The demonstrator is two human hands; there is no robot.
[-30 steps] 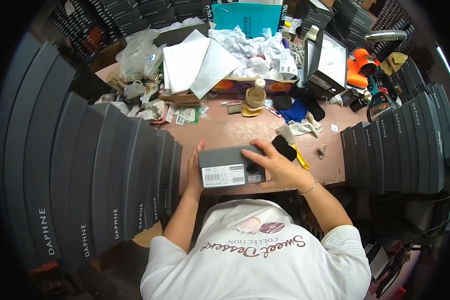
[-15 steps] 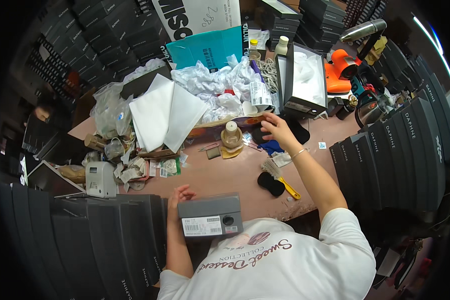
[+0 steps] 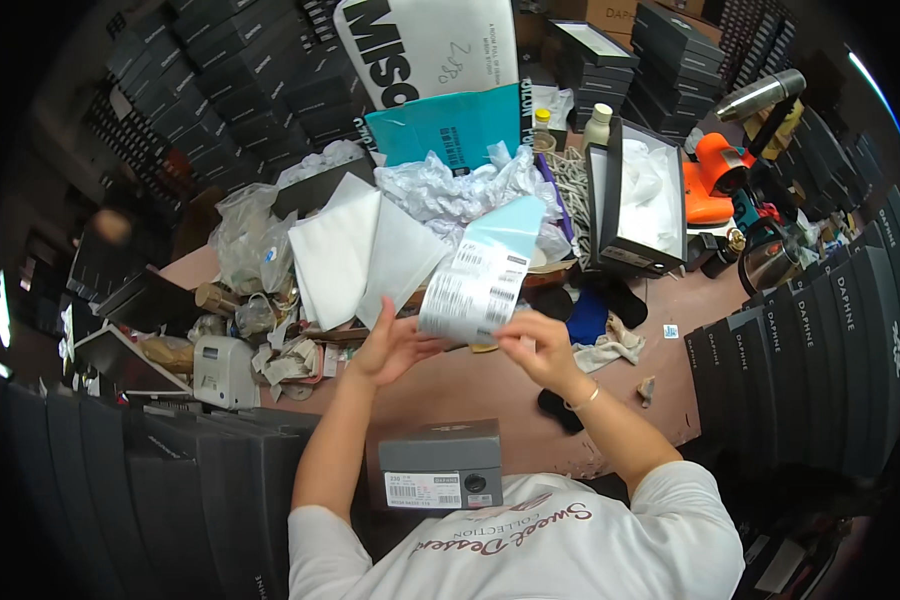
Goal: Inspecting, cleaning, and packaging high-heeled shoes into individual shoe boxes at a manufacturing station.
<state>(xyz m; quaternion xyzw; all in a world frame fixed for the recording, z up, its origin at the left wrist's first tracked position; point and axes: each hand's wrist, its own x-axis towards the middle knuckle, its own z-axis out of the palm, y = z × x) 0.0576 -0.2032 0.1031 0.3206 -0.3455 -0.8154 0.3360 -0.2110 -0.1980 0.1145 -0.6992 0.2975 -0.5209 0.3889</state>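
Both hands grip one sheet of labels (image 3: 477, 285) above the surface (image 3: 490, 385) — the left hand (image 3: 390, 345) on its left edge, the right hand (image 3: 538, 350) on its lower right corner. A grey box (image 3: 440, 463) sits near the person, under the arms.

- A shoe stockroom or packing room, by the look of it: tall stacks of dark shoe boxes (image 3: 220, 90) wall in the desk (image 3: 490, 385) on every side.
- An open box lined with white tissue (image 3: 635, 200) stands propped at the back.
- Crumpled wrapping paper (image 3: 450, 185) and folded white sheets (image 3: 355, 250) pile up across the desk.
- A small white device (image 3: 222, 370), probably a label printer, sits at the left, though the view is too small to be sure.
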